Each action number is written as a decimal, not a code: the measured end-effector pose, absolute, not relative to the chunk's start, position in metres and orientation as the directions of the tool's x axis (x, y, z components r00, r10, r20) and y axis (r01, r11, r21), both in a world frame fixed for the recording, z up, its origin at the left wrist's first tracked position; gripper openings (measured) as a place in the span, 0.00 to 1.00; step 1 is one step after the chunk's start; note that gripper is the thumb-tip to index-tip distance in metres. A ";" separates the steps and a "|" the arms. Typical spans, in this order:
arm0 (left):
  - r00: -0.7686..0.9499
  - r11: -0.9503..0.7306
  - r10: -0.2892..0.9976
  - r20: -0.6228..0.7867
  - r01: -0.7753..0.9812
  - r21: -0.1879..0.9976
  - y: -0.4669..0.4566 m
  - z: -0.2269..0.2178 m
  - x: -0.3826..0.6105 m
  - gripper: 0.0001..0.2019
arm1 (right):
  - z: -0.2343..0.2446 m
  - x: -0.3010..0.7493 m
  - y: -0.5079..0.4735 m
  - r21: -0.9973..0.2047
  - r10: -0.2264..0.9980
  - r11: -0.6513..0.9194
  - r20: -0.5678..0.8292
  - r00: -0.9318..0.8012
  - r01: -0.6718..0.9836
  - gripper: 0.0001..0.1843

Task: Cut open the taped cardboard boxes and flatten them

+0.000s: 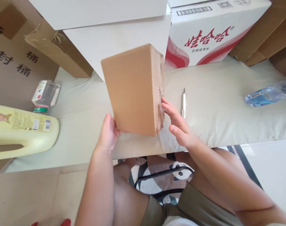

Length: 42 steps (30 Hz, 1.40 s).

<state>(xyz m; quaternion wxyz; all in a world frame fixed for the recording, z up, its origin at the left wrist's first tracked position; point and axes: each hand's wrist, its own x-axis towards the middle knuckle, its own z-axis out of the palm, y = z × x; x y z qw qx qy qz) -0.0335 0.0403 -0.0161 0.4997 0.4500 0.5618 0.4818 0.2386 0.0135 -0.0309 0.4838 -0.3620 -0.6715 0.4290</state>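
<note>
A small brown cardboard box [133,91] is held tilted above the cloth-covered surface, its plain face toward me. My left hand [108,133] grips its lower left corner, the thumb along the edge and the other fingers partly hidden beneath. Along the box's right side runs shiny tape. My right hand [177,122] is beside that taped side, fingers extended and thumb apart, with the fingertips at or very near the tape. Just right of this hand lies a white craft knife [183,103], its blade pointing away from me.
White cartons [124,40] and a red-and-white water carton [204,40] stand at the back. On the left are a yellow jug [25,131] and a clear bottle [44,94] on its cap. A water bottle [267,93] lies at the right. A black metal frame [164,172] shows between my legs.
</note>
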 end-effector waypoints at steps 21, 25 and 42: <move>-0.286 -0.316 0.869 0.405 0.311 0.897 0.046 -0.025 -0.042 0.29 | -0.025 0.226 0.009 -0.978 0.941 0.191 0.206 -0.268 -0.081 0.19; -0.192 -0.341 0.874 0.447 0.413 0.845 0.046 -0.025 -0.036 0.26 | -0.027 0.224 0.007 -0.981 0.948 0.175 0.191 -0.254 -0.084 0.21; -0.154 -0.381 0.814 0.560 0.587 0.715 0.043 -0.029 -0.044 0.24 | -0.021 0.283 0.051 -0.387 0.943 -0.332 -0.142 0.300 0.860 0.33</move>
